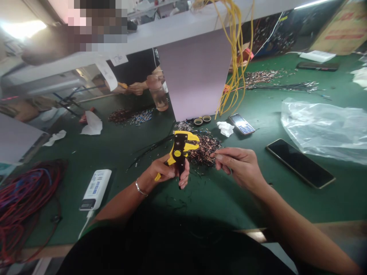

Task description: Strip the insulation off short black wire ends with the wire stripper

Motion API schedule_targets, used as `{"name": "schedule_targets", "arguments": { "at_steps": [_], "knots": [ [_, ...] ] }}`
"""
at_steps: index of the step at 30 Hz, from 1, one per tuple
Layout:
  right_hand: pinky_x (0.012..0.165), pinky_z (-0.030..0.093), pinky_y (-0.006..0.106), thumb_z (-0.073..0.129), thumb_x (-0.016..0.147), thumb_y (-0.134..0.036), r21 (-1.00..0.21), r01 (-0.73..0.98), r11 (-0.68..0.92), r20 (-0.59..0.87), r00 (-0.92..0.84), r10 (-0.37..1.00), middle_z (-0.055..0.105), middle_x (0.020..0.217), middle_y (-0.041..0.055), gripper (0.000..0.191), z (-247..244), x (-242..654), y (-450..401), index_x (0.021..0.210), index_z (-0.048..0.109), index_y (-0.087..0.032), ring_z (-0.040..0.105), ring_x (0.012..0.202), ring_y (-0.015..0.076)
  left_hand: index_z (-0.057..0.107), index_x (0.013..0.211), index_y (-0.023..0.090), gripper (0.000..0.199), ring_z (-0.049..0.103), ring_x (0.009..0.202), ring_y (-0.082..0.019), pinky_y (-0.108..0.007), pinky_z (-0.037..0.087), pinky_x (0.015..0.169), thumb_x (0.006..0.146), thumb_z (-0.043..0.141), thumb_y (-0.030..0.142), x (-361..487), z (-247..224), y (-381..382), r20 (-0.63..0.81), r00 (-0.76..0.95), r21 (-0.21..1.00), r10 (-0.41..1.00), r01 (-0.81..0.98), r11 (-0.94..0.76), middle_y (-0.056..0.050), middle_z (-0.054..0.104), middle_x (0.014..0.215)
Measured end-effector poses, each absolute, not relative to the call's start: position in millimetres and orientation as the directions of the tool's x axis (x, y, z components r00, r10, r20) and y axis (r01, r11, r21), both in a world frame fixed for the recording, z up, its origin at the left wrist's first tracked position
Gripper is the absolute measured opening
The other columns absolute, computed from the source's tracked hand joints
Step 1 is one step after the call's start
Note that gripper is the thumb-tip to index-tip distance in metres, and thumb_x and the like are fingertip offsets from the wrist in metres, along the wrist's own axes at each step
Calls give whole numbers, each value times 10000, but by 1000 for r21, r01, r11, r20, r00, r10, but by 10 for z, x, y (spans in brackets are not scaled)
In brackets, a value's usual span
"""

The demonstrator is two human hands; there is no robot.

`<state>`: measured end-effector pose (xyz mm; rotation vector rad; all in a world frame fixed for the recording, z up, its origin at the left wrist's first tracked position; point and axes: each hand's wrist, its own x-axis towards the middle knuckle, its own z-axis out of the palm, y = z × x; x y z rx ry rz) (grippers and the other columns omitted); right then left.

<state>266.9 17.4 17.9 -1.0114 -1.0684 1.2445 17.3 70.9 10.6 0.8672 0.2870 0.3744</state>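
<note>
My left hand is wrapped round the handles of a yellow and black wire stripper, its jaws pointing up and to the right. Just right of it, my right hand is closed in a pinch, thumb against fingers; whatever lies between the fingertips is too small to make out. Behind and between both hands spreads a pile of short wire pieces, copper-coloured and dark. Some longer black wires lie to the left of the stripper. Small dark scraps are scattered on the green tabletop.
A phone, a keypad phone and a plastic bag lie at right. On the left are a white power bank and coiled red cable. Yellow wires hang by a pale partition. A co-worker's hands show beyond.
</note>
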Motion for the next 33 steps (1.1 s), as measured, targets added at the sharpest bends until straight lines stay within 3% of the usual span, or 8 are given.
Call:
{"name": "schedule_targets", "arguments": {
  "at_steps": [33],
  "knots": [
    [358,220,223,755,717,-223,-959,-283,-6,8,-48,999,659,518,9,67,201,2638,181,748,815,-219,407,366,50,712,945,109,309,623,564,-187,-348,535,555,657,749,215,149,69,661,-85,900,781,427,-207,590,-62,635,690]
  ]
}}
